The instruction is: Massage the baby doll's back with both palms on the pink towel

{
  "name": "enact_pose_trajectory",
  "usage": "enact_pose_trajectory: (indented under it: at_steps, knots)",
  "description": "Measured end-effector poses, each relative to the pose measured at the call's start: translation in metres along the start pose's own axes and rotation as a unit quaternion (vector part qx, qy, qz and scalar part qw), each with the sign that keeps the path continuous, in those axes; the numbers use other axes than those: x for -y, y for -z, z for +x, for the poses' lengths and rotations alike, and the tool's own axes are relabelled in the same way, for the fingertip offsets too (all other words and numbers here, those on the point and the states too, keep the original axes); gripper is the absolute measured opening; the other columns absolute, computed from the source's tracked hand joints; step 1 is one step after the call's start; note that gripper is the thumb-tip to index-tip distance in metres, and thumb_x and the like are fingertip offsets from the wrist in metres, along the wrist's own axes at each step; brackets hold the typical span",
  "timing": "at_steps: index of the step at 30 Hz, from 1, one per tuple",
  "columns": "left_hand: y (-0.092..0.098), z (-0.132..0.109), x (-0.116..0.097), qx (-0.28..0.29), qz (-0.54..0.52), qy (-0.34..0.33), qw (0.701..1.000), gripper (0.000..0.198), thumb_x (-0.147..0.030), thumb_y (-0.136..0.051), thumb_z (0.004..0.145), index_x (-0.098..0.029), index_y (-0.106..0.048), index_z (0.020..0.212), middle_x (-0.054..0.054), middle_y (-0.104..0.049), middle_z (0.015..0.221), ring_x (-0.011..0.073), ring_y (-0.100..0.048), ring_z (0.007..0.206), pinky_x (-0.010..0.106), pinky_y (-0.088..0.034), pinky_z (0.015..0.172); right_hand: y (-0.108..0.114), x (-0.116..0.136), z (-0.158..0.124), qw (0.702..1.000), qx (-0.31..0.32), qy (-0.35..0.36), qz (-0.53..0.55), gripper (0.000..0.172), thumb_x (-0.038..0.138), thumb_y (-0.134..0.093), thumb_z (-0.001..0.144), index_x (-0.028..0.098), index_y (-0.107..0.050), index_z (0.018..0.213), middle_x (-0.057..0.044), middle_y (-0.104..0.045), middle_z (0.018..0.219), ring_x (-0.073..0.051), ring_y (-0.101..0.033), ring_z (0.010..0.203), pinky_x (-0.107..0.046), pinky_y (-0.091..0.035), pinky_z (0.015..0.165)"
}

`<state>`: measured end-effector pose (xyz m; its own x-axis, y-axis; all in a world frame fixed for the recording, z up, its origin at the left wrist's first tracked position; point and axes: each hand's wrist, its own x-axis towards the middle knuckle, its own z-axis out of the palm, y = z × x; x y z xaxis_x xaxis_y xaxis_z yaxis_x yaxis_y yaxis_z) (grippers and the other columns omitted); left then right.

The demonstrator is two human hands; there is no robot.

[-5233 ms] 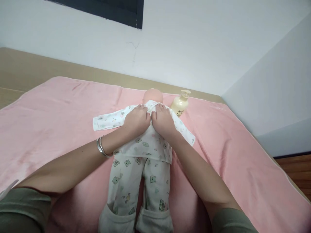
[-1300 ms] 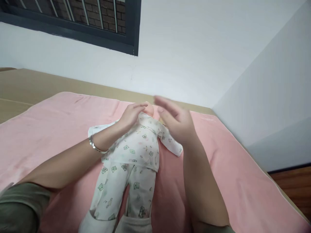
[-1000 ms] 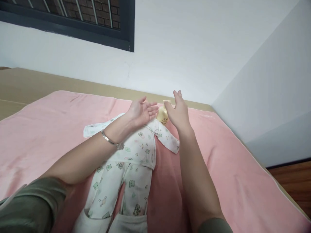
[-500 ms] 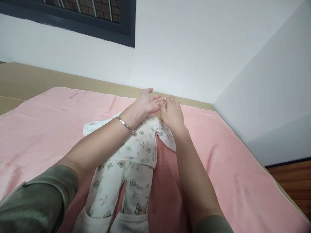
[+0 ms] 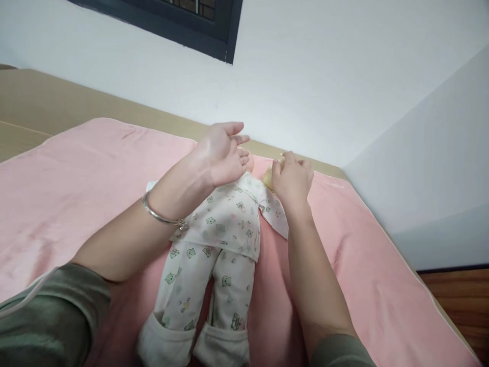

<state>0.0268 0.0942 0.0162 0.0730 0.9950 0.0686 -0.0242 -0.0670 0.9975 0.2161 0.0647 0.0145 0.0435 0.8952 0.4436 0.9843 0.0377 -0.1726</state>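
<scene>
Where the room opens widest: a white wall (image 5: 324, 76) stands behind everything, joined at the right by a greyer one.
Counter (image 5: 164, 116): tan, running along the foot of the white wall.
Pink cloth (image 5: 367, 285): spread over most of the counter, with a few creases on either side.
Window (image 5: 206, 38): dark-framed, only its lower corner showing, high on the wall.
Doll (image 5: 223, 239): laid out on the pink cloth, its round head (image 5: 250, 160) toward the wall and partly hidden by fingers; from here I can't tell whether it lies face up.
Trousers (image 5: 191, 280): white with small green animal prints, ending in plain white turned-up cuffs (image 5: 221, 344).
Shirt (image 5: 237, 219): the same print, one sleeve slanting out to the right.
Left grip (image 5: 225, 155): palm turned upward above the doll's upper body, fingers spread apart beside the head, holding nothing.
Right grip (image 5: 292, 176): fingers bent over the top of the bottle; I can't tell whether they are clamped on it.
Bottle (image 5: 267, 178): yellow, on the pink cloth just beyond the right-hand sleeve, mostly covered.
Bangle (image 5: 162, 220): silver, loose around the left wrist.
</scene>
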Motion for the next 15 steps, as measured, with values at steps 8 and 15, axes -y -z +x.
enact_pose_trajectory:
  at_steps: [8, 15]
  knots:
    - [0.042, -0.034, 0.005, 0.018, -0.042, -0.004, 0.999, 0.061, -0.061, -0.029, 0.099, -0.031, -0.052, 0.147, 0.011, -0.050, 0.149, 0.0401, -0.030, 0.159, 0.059, -0.048, 0.108, 0.002, 0.028, 0.013, 0.993, 0.008, -0.109, -0.039, 0.038, 0.034, -0.039, 0.099, 0.014, -0.064, 0.120, -0.020, -0.070, 0.107, -0.037, -0.056, 0.117, -0.056, -0.040, 0.104]
    - [0.057, -0.088, -0.094, 0.013, -0.173, 0.048, 0.984, 0.064, -0.039, -0.010, 0.104, -0.019, -0.045, 0.154, 0.009, -0.055, 0.143, 0.0319, -0.045, 0.150, 0.052, -0.048, 0.105, 0.012, 0.029, 0.010, 0.989, 0.047, -0.132, -0.045, 0.049, 0.027, -0.037, 0.094, 0.014, -0.057, 0.138, -0.023, -0.068, 0.125, -0.041, -0.053, 0.127, -0.060, -0.040, 0.107]
